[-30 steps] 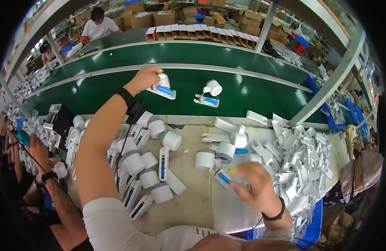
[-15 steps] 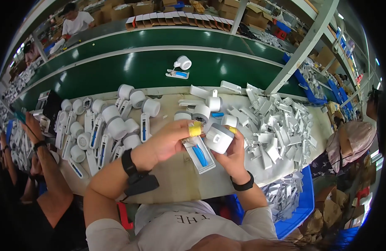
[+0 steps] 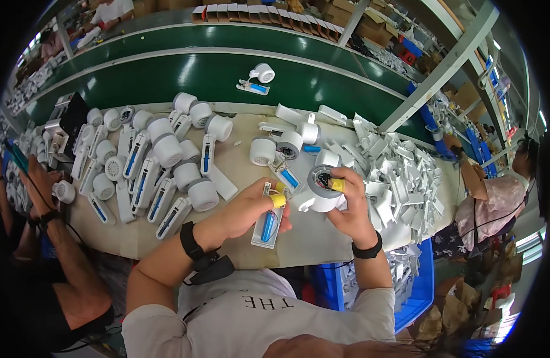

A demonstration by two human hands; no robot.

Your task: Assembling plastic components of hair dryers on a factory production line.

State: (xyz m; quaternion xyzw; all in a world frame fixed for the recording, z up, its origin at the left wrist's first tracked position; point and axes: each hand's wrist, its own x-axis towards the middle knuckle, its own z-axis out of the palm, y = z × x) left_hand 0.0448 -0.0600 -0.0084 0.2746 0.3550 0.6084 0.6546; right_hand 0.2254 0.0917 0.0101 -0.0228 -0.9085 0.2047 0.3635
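Note:
My left hand (image 3: 242, 210) is closed on a white handle shell (image 3: 277, 237), which has a blue cylindrical battery (image 3: 267, 227) lying in its open side. To its right, my right hand (image 3: 355, 213) grips a round white head (image 3: 321, 200) with a grey rim. The head's open end faces up and shows dark parts inside. A small white tab juts from its left side. Yellow wrapping covers part of a finger or thumb on each hand. Just beyond the hands lie another shell with a blue battery (image 3: 289, 178) and a white head with a perforated face (image 3: 263, 151).
White heads and handles (image 3: 167, 149) crowd the table on the left. Loose white shells (image 3: 400, 185) are heaped on the right, above a blue bin (image 3: 427, 271). One unit (image 3: 263, 73) sits on the green belt (image 3: 209, 77). Another person's arm (image 3: 63, 244) is at far left.
My hands have moved apart, separating the shell from the round head. The head has turned so its open end shows. My view has shifted slightly.

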